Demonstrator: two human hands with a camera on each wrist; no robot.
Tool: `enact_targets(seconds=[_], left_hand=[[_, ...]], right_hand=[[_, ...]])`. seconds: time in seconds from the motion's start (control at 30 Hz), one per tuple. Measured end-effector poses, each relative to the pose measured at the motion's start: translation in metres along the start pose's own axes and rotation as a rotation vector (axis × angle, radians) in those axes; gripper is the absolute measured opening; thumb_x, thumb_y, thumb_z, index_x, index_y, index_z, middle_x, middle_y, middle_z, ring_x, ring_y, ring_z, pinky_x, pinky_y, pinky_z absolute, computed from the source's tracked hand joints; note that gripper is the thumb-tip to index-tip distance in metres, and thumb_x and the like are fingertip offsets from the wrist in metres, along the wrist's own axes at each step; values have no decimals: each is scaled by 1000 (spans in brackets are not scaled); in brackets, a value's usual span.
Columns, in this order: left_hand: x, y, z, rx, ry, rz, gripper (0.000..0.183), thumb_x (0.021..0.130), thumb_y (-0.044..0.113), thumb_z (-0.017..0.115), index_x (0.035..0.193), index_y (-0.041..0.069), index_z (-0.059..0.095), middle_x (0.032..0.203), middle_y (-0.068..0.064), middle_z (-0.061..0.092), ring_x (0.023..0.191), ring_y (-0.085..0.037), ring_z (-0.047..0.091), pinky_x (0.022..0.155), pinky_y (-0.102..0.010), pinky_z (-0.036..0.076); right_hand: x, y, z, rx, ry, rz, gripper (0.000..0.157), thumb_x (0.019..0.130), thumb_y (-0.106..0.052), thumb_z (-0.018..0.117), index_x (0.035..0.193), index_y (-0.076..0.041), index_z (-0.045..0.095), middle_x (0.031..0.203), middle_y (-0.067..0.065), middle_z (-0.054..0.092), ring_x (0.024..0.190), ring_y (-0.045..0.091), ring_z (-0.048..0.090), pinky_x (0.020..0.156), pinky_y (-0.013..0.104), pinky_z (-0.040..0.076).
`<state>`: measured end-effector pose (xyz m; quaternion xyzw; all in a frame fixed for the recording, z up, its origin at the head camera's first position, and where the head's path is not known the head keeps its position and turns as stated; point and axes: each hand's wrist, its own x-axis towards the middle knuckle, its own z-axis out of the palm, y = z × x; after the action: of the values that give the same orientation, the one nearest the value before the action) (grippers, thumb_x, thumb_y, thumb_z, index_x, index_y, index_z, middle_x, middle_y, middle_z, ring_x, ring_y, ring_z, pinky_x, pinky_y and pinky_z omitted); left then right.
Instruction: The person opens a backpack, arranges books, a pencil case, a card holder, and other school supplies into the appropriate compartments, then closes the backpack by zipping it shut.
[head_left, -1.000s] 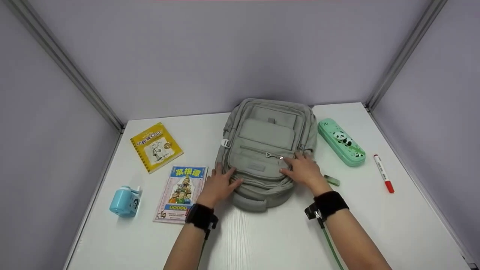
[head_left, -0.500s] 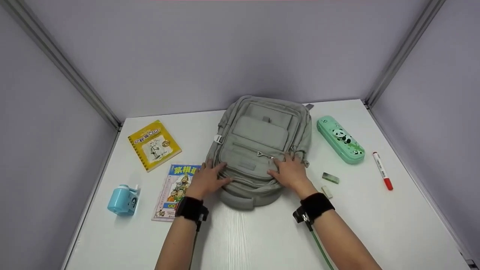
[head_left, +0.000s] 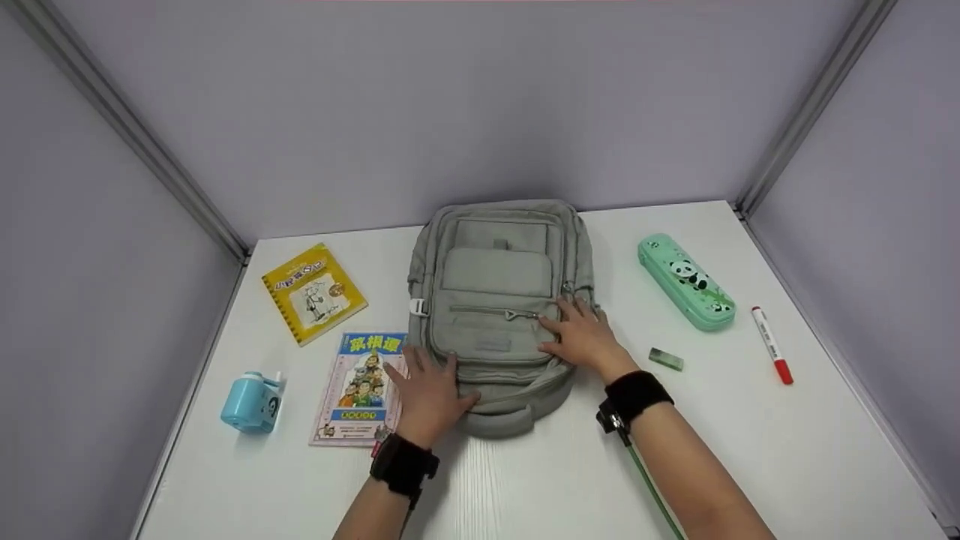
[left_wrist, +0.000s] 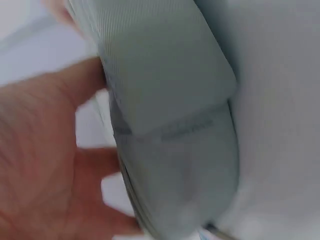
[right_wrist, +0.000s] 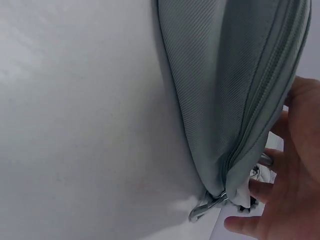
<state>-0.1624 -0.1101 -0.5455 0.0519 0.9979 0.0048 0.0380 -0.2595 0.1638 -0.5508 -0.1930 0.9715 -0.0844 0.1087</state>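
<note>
From the head camera, the grey backpack (head_left: 495,274) is lying on its back in the middle of the white table (head_left: 525,495), its carry handle (head_left: 496,425) pointing towards the person. The left hand (head_left: 429,390) is resting at its lower left corner, fingers spreading loosely, grasping nothing, one finger overlapping the pink-bordered book (head_left: 352,409); whether it is touching the cover, I cannot tell. The right hand (head_left: 589,341) is lying against the opposite edge, fingers fanning out just beside the zip pull (head_left: 521,315), also clenching nothing. Over on the left, the yellow book (head_left: 315,294) is sitting behind the pink-bordered one, with the light-blue sharpener (head_left: 251,403) standing nearer the person. Across on the right, the green panda case (head_left: 686,281) is lying aslant, the red-capped marker (head_left: 772,345) beside it and a small green block (head_left: 666,359) in front. Going to the left wrist, the extended fingers are meeting the backpack's edge, their tips partly hiding behind the fabric. And on the right wrist, a long zip (right_wrist: 270,75) is running along the bag's side, the loosely parted fingers reaching its far edge.
</note>
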Motion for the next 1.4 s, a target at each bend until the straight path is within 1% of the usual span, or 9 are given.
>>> enact_targets(seconds=[0.07, 0.17, 0.23, 0.33, 0.47, 0.6, 0.7, 1.0, 1.4], left_hand=[[0, 6, 3, 15, 55, 56, 87, 82, 71, 61, 146, 14, 48, 151, -32, 28, 141, -51, 19, 102, -75, 17], [6, 10, 10, -15, 130, 205, 78, 86, 63, 63, 148, 18, 46, 155, -27, 23, 142, -47, 20, 104, -73, 15], [10, 11, 16, -37, 137, 295, 71, 90, 59, 60, 150, 26, 43, 156, -25, 24, 141, -47, 22, 104, -73, 16], [15, 10, 22, -69, 100, 352, 63, 95, 59, 52, 151, 35, 39, 155, -23, 27, 140, -49, 25, 103, -73, 19], [19, 9, 26, -120, 46, 351, 62, 96, 62, 47, 152, 39, 36, 155, -23, 27, 139, -51, 23, 103, -73, 19], [21, 9, 26, -154, 16, 346, 62, 95, 62, 49, 152, 39, 35, 156, -23, 25, 140, -51, 21, 103, -73, 15], [24, 10, 26, -154, 13, 340, 63, 95, 62, 49, 152, 39, 35, 156, -23, 25, 140, -51, 20, 104, -74, 14], [30, 13, 24, -120, -37, 321, 64, 94, 64, 47, 153, 41, 31, 157, -21, 24, 141, -50, 19, 103, -73, 18], [32, 12, 18, -140, -47, 327, 64, 93, 64, 50, 151, 42, 34, 157, -22, 23, 141, -51, 19, 102, -75, 14]], right_hand=[[5, 3, -3, -12, -3, -14, 60, 94, -55, 56, 147, -27, 48, 160, 14, 21, 145, 44, 11, 107, 69, 16], [12, 8, -6, -34, -2, -23, 60, 94, -54, 57, 147, -28, 48, 160, 13, 21, 146, 41, 11, 109, 68, 13], [14, 9, -9, -31, -3, -26, 60, 94, -52, 59, 147, -27, 48, 160, 14, 22, 146, 42, 11, 109, 67, 12], [18, 11, -14, 17, 14, -42, 56, 94, -44, 63, 144, -22, 52, 158, 17, 26, 145, 43, 14, 109, 67, 14], [23, 21, -20, 228, 137, -39, 43, 99, -23, 60, 138, -6, 56, 149, 22, 39, 138, 43, 32, 108, 60, 26], [27, 42, -24, 533, 312, 83, 41, 103, -9, 47, 141, 6, 47, 142, 26, 47, 131, 42, 43, 106, 51, 34], [29, 58, -26, 639, 371, 190, 43, 103, -6, 40, 144, 9, 40, 141, 28, 47, 129, 42, 45, 104, 51, 37], [31, 75, -15, 651, 199, 321, 45, 100, -6, 40, 142, 10, 42, 139, 31, 46, 131, 45, 40, 104, 51, 36], [43, 69, -7, 829, 231, 364, 44, 98, 2, 38, 141, 8, 46, 135, 28, 52, 132, 38, 42, 104, 44, 37]])
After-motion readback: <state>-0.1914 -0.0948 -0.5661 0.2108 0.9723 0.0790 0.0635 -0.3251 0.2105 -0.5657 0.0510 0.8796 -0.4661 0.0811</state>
